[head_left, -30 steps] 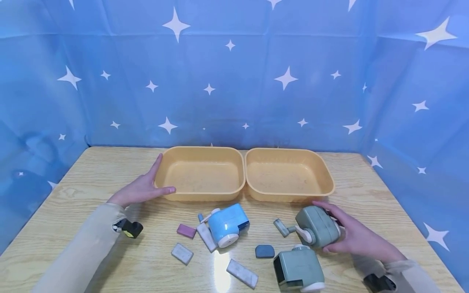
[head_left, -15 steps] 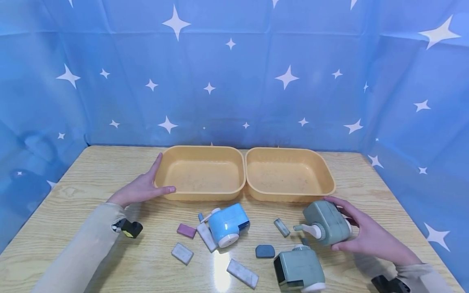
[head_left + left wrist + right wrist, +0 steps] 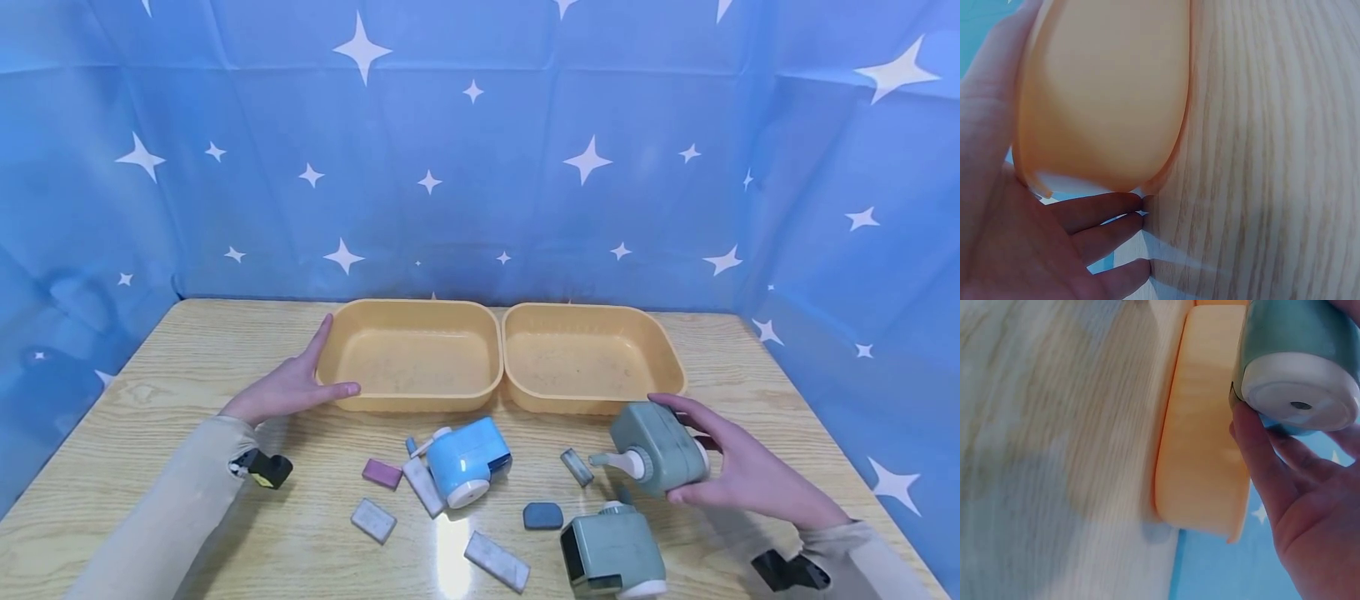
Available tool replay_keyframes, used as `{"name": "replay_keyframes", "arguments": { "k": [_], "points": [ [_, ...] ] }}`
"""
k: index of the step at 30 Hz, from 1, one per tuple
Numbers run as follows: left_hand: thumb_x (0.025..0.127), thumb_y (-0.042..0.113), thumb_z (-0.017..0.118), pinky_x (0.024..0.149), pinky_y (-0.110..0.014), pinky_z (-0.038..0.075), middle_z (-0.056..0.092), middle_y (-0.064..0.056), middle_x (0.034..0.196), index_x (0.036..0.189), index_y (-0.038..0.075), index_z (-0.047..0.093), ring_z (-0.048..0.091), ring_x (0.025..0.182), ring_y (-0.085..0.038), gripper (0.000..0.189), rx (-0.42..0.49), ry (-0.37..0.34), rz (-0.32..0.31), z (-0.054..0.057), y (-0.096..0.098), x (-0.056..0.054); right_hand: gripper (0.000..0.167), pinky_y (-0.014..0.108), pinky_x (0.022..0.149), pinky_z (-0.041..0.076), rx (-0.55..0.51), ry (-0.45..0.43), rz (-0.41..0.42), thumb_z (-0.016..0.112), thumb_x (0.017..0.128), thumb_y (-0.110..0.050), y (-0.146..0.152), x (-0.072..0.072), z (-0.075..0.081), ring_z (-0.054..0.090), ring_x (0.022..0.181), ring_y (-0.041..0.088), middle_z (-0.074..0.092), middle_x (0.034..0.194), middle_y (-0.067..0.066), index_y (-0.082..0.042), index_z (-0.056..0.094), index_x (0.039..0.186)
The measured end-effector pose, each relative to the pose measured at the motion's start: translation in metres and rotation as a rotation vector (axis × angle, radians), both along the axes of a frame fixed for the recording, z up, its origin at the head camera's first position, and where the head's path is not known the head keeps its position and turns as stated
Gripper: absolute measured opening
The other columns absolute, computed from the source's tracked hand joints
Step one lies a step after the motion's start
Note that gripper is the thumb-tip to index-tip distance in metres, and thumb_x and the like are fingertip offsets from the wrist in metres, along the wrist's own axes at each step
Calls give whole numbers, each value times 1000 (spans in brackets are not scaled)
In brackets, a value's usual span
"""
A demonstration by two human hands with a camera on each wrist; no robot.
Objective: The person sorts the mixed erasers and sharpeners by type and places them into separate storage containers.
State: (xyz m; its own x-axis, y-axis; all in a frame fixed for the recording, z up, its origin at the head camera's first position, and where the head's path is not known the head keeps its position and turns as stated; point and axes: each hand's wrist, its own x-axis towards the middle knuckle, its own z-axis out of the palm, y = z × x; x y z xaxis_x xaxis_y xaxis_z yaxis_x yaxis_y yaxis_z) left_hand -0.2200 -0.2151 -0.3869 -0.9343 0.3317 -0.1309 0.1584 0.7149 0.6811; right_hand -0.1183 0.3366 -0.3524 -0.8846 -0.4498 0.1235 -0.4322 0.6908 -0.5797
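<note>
My right hand [image 3: 750, 475] grips a grey-green hand-crank pencil sharpener [image 3: 660, 446] between thumb and fingers. It is held up near the front of the right bin [image 3: 592, 404], its white crank pointing left. In the right wrist view, the sharpener's round white end [image 3: 1300, 394] faces the camera. My left hand [image 3: 288, 387] touches the left corner of the left bin [image 3: 420, 402], thumb across the front rim and fingers extended along the side. The left wrist view shows those fingers [image 3: 1107, 215] spread against the bin's end wall [image 3: 1110, 106].
Nearer me stand a blue pencil sharpener [image 3: 465, 458] and a second grey-green one [image 3: 615, 546]. Several erasers lie around them, including a purple one [image 3: 382, 473], a dark blue one [image 3: 542, 515] and a grey-white one [image 3: 497, 561]. A star-patterned curtain [image 3: 480, 167] hangs behind.
My right hand has raised the grey-green sharpener off the table, moving it right, then slightly back left toward the right bin. The left hand has stayed at its bin.
</note>
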Motion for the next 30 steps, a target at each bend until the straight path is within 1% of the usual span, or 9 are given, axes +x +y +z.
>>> {"name": "replay_keyframes", "arguments": {
  "k": [3, 7, 12, 19, 21, 26, 30],
  "points": [
    [83, 53, 69, 101, -61, 34, 21, -36, 149, 152, 11, -18, 36, 129, -50, 119, -4, 1, -3, 0, -1, -1, 103, 36, 80, 50, 6, 2, 2, 92, 64, -22, -3, -3, 3, 45, 117, 2, 49, 135, -5, -23, 35, 150],
    [84, 52, 69, 101, -61, 33, 21, -37, 148, 152, 12, -18, 36, 129, -51, 118, 3, 7, -18, 0, -2, -1, 104, 35, 80, 50, -4, 12, 24, 92, 63, -21, -7, -7, 8, 47, 116, 5, 50, 134, -2, -21, 34, 150],
    [84, 52, 69, 102, -61, 33, 21, -38, 147, 152, 13, -18, 35, 129, -53, 117, 2, 8, -27, 1, -3, -1, 102, 33, 79, 50, -4, 12, 21, 92, 65, -27, -14, -14, 12, 47, 113, 7, 50, 133, -1, -24, 35, 149],
    [84, 53, 68, 102, -61, 31, 20, -36, 149, 153, 13, -18, 34, 129, -52, 117, -3, 4, -21, 1, -3, -2, 103, 31, 79, 50, -18, 35, 69, 92, 64, -27, -23, -23, 17, 49, 111, 10, 50, 134, -1, -18, 36, 149],
    [85, 53, 68, 102, -62, 31, 20, -36, 149, 153, 14, -18, 34, 130, -52, 117, -3, 6, -20, 1, -3, -3, 103, 31, 79, 50, -22, 37, 78, 92, 64, -27, -25, -25, 18, 49, 112, 10, 50, 134, -2, -18, 35, 149],
    [84, 53, 68, 102, -62, 31, 18, -36, 150, 152, 13, -18, 33, 130, -52, 117, 0, 6, -22, 0, -2, -2, 102, 32, 80, 50, -12, 36, 69, 91, 66, -31, -30, -29, 22, 49, 112, 11, 49, 134, -3, -20, 34, 150],
    [84, 53, 69, 101, -61, 33, 19, -36, 149, 152, 13, -18, 35, 129, -52, 118, -7, 8, -18, 1, -2, -1, 102, 35, 79, 50, 6, 45, 49, 91, 66, -33, -34, -34, 25, 49, 112, 16, 50, 133, -1, -19, 34, 150]
  ]
}}
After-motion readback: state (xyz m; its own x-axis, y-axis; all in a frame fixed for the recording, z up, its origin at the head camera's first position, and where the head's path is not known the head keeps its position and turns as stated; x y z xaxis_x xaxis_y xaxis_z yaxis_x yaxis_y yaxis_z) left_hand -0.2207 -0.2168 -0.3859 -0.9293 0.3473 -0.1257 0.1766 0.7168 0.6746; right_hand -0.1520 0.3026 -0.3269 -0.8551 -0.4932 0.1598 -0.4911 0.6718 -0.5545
